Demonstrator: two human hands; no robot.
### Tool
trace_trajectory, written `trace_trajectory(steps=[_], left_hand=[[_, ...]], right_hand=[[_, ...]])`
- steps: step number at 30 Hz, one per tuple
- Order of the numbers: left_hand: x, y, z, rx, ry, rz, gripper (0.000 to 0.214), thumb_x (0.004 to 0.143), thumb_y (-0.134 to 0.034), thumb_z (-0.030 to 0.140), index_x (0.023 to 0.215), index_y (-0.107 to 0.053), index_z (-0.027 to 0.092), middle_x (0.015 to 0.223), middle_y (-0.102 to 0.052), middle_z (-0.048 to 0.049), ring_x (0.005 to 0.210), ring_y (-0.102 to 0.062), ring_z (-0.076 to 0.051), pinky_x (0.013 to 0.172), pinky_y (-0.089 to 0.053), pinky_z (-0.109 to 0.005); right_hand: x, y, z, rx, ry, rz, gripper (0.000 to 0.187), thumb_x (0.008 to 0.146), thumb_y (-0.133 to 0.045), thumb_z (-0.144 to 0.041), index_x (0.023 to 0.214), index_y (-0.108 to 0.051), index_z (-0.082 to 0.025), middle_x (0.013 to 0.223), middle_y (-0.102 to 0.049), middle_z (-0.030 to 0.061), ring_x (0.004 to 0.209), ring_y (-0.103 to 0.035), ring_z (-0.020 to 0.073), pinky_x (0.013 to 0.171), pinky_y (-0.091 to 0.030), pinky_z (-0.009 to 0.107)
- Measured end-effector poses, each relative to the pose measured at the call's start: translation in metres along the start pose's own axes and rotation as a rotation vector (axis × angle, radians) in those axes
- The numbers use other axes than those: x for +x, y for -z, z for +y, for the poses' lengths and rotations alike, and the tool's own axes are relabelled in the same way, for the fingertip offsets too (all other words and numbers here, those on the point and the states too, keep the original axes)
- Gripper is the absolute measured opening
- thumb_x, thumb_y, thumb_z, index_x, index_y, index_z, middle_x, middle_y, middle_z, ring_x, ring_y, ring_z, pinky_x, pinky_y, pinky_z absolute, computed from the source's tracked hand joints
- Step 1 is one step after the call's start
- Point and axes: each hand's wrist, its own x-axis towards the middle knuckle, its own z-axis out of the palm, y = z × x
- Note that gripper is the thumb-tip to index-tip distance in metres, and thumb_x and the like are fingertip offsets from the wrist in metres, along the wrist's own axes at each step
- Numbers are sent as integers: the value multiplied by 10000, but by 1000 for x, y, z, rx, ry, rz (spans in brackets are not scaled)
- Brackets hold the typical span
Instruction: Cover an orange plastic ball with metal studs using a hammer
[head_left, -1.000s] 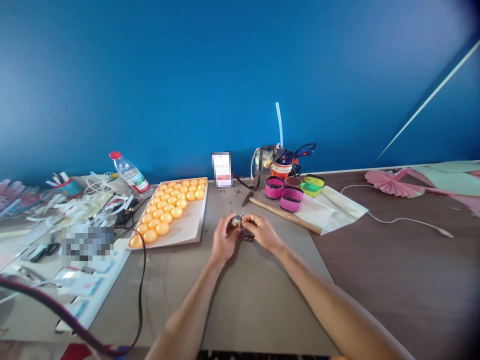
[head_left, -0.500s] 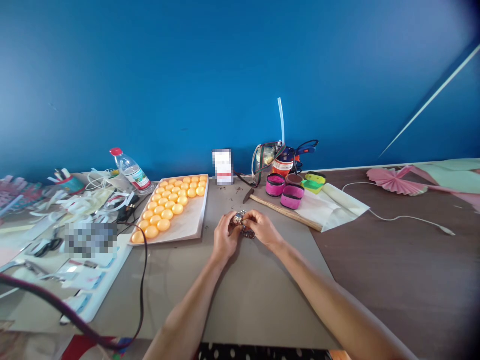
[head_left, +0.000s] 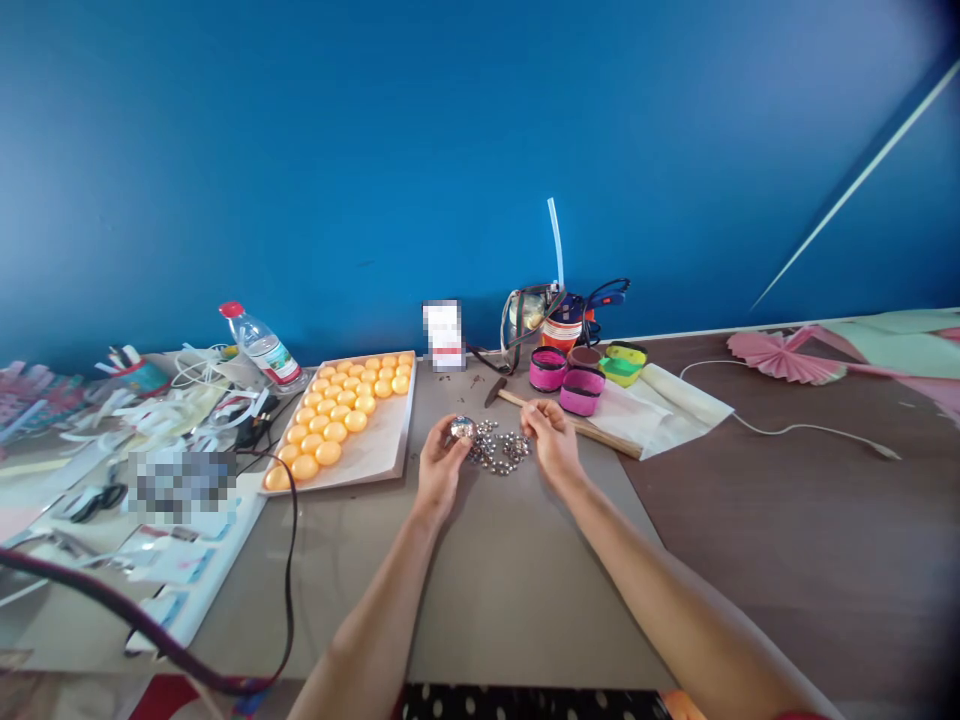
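Apart now, where a moment ago they were closed together over one cluster, the hands rest on the worktop (head_left: 487, 590). The left hand (head_left: 441, 462) pinches a shiny ball (head_left: 463, 428) at its fingertips. The right hand (head_left: 553, 440) is curled, and I cannot tell whether it grips anything. Between them loose metal beads (head_left: 501, 450) lie spread on the worktop, so the bundle has come apart. Just beyond the right hand lies a hammer (head_left: 574, 426). Left of the left hand is a tray (head_left: 375, 455) of orange balls (head_left: 337, 415), and farther off beyond the right hand stand pink pots (head_left: 549, 368).
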Motion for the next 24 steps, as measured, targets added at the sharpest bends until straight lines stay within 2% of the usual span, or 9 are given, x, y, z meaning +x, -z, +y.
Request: trace_trajectory(steps=[4, 10, 18, 24], left_hand=[[-1, -3, 7, -204, 91, -17, 320, 711, -684, 295, 984, -589, 159, 938, -649, -62, 885, -618, -168, 839, -460, -307], [-2, -2, 13, -291, 159, -64, 263, 713, -688, 242, 939, -589, 151, 913, -668, -63, 881, -636, -172, 830, -479, -296], [-2, 3, 18, -349, 178, -141, 254, 744, -660, 230, 975, -593, 151, 977, -672, -93, 948, -629, -210, 861, -483, -322], [0, 7, 17, -425, 208, -143, 289, 753, -649, 232, 1021, -590, 138, 1006, -660, -123, 989, -611, -229, 855, -489, -324]], right_hand=[[6, 13, 7, -104, 66, 62, 265, 740, -573, -435, 673, -492, -191, 558, -449, -52, 506, -386, 83, 506, -307, 223], [3, 14, 10, -286, 100, -7, 262, 775, -535, -431, 703, -528, -179, 581, -457, -41, 546, -401, 92, 529, -323, 228], [-3, 13, 2, -594, 261, -161, 165, 792, -507, -321, 764, -591, -181, 706, -568, 10, 648, -490, 128, 605, -385, 245], [-5, 11, 2, -662, 299, -222, 146, 799, -492, -287, 797, -596, -184, 722, -576, 17, 651, -512, 132, 611, -401, 249]])
